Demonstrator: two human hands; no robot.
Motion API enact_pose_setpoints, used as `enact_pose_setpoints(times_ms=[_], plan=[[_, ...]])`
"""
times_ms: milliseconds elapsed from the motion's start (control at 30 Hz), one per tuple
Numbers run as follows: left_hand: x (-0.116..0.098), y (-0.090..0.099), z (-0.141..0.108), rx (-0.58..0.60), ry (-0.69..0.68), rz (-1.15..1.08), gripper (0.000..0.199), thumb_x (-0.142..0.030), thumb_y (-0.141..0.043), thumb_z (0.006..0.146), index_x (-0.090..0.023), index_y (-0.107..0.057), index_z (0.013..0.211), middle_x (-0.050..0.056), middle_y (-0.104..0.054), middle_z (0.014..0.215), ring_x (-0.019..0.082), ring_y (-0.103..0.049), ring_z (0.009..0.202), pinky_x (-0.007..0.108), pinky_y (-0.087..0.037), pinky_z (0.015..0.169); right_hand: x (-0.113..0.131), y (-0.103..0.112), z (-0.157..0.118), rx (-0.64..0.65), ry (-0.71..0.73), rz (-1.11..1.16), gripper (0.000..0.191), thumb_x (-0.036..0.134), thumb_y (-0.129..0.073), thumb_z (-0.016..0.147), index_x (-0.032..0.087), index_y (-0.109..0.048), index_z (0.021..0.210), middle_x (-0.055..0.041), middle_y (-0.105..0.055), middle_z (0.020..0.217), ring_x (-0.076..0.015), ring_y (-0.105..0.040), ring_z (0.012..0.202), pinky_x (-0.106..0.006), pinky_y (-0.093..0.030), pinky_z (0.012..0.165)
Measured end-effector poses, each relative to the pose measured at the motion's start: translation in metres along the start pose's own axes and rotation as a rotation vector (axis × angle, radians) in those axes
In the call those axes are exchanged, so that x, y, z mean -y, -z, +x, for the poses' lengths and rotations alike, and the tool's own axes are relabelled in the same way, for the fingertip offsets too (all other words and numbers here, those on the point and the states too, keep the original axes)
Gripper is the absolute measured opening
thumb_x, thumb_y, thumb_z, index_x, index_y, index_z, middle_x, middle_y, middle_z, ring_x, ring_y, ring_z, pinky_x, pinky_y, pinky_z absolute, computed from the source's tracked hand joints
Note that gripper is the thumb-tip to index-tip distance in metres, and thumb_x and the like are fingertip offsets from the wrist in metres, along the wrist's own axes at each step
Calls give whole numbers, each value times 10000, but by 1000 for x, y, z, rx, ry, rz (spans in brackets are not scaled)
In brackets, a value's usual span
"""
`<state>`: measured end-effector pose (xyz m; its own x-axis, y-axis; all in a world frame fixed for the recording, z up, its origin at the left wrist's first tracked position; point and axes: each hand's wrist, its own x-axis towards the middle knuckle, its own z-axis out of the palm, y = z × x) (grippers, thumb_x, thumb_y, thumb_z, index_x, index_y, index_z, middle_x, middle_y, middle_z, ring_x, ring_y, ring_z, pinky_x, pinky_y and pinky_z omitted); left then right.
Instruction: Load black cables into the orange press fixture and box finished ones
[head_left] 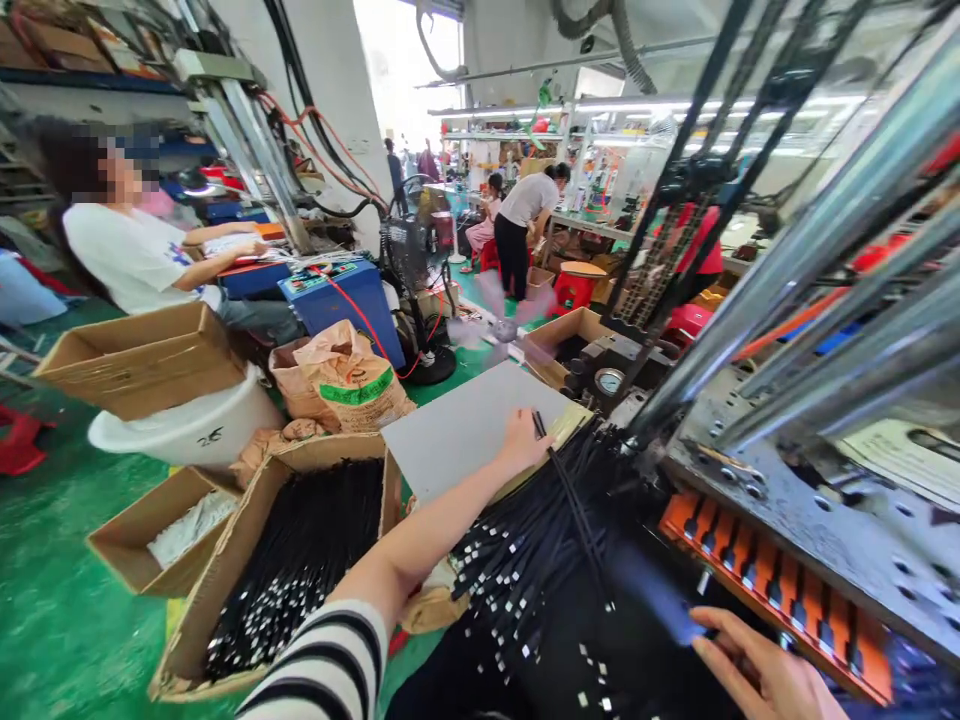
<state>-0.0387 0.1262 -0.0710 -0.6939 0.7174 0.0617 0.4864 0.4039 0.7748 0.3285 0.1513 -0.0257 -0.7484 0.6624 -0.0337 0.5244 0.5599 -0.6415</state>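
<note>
My left hand (523,440) is closed on the ends of a few black cables, over the edge of a grey board (450,430). Below it, a pile of black cables (517,540) with silvery tips spreads across a dark surface. My right hand (750,655) is at the lower right, thumb and forefinger pressed together near a blurred bluish streak; what they pinch, if anything, cannot be made out. Just above that hand lies an orange mould strip (772,590) with black pieces in its slots, at the edge of a metal press plate (817,520).
Thick metal press columns (810,240) rise at the right. A cardboard box (172,640) full of black cables stands left of my arm. Beyond are a sack (356,390), a white tub (187,430), a blue machine (345,310) and a fan. A person sits at the left; others are behind.
</note>
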Motion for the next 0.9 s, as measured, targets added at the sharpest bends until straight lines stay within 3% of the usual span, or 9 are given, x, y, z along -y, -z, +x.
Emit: enact_pose_setpoints(times_ms=[200, 300, 433, 533, 600, 667, 767, 833, 900], plan=[[-10, 7, 11, -66, 2, -24, 345, -203, -588, 801, -142, -517, 1133, 149, -532, 1187, 270, -502, 1187, 415, -399, 1018, 3, 15, -13, -116, -79, 20, 316, 488, -502, 874, 248, -705, 912, -21, -683, 675, -203, -637, 599, -297, -508, 589], [-27, 12, 14, 10, -66, -43, 254, -206, -501, 835, -148, -543, 1078, 95, -598, 1004, 225, -585, 1000, 370, -471, 872, 2, 23, -9, -147, -116, 53, 314, 461, -487, 880, 231, -695, 937, -12, -663, 661, -200, -616, 605, -302, -469, 597], [-66, 16, -5, 420, -271, -78, 190, -303, -608, 787, -144, -643, 886, 9, -610, 688, 149, -571, 663, 264, -468, 664, 8, 34, -1, -171, -128, 68, 313, 423, -475, 890, 205, -693, 946, -9, -660, 656, -186, -598, 600, -291, -421, 597], [-100, 13, -26, 874, -496, -51, 243, -366, -698, 741, -173, -707, 888, 17, -672, 716, 142, -591, 644, 236, -459, 629, 14, 44, -1, -219, -98, 64, 275, 360, -481, 904, 191, -698, 907, -1, -646, 645, -159, -575, 578, -268, -389, 585], [-120, 6, -34, 1020, -703, 24, 238, -382, -642, 806, -194, -709, 936, 24, -698, 787, 144, -615, 685, 238, -465, 667, 14, 52, -2, -288, -80, 45, 258, 318, -487, 904, 182, -690, 822, 0, -639, 647, -142, -563, 570, -255, -372, 578], [-135, -9, -37, 930, -845, 103, 247, -379, -533, 880, -189, -687, 919, 28, -687, 800, 149, -614, 709, 261, -473, 731, 5, 60, -4, -431, -97, -30, 247, 283, -507, 888, 173, -665, 733, -7, -630, 649, -138, -553, 576, -254, -367, 584], [-148, -39, -38, 667, -858, 188, 292, -380, -461, 899, -159, -643, 956, 71, -672, 911, 203, -619, 865, 353, -474, 889, -18, 70, -7, -612, -156, -170, 141, 236, -578, 830, 166, -676, 755, -21, -631, 677, -158, -559, 626, -284, -411, 652], [-151, -60, -39, 584, -854, 217, 403, -434, -491, 879, -143, -582, 1144, 125, -628, 1132, 268, -566, 1101, 437, -415, 1019, -35, 74, -6, -623, -160, -179, 96, 239, -624, 800, 170, -691, 810, -36, -652, 748, -187, -584, 709, -331, -456, 731], [-154, -79, -37, 569, -846, 220, 610, -528, -538, 848, -154, -460, 1323, 162, -499, 1351, 320, -414, 1316, 489, -314, 1119, -50, 78, 0, -606, -146, -146, 105, 266, -648, 801, 180, -694, 840, -54, -671, 835, -222, -603, 826, -393, -479, 827]])
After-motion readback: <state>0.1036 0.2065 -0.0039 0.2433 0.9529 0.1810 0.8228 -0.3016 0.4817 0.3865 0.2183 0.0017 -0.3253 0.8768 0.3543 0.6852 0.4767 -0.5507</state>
